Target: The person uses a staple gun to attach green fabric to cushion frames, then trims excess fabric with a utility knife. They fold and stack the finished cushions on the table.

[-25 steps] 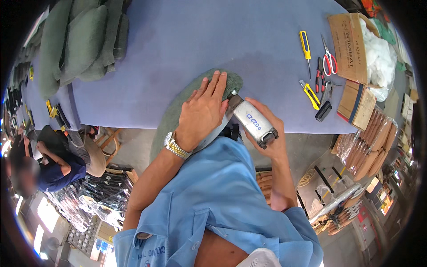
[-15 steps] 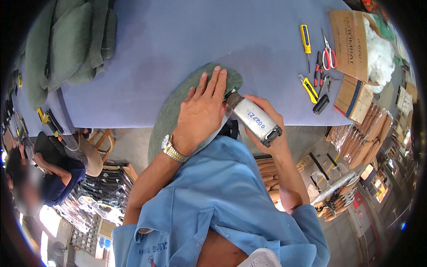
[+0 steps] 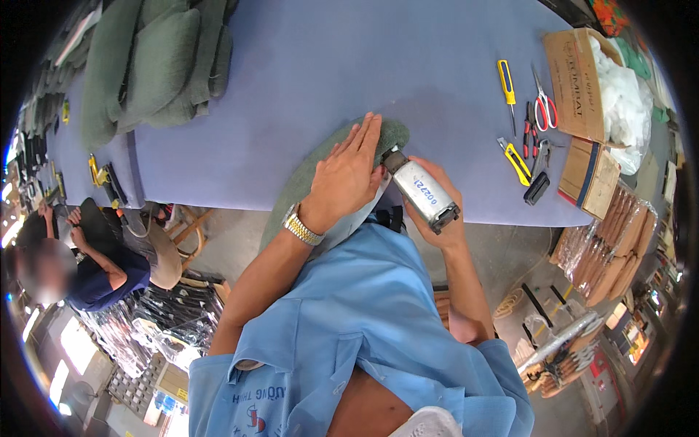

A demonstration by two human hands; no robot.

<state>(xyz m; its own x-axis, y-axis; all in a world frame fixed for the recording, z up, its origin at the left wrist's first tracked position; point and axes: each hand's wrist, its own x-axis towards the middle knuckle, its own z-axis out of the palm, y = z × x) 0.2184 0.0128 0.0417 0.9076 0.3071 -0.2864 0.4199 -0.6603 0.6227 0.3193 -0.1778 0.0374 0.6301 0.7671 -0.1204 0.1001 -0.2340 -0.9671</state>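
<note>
At the near edge of the table, the left hand presses flat on a green cushion; the right hand grips a blue-numbered silver tool. Far right, a printed cardboard box holds white stuffing.

Dark green is shown by the padded piece, silver with blue markings by the tool. Muted blue-violet is spread over the tabletop, light blue over the shirt. The wristwatch is two-toned, gold and silver.
</note>
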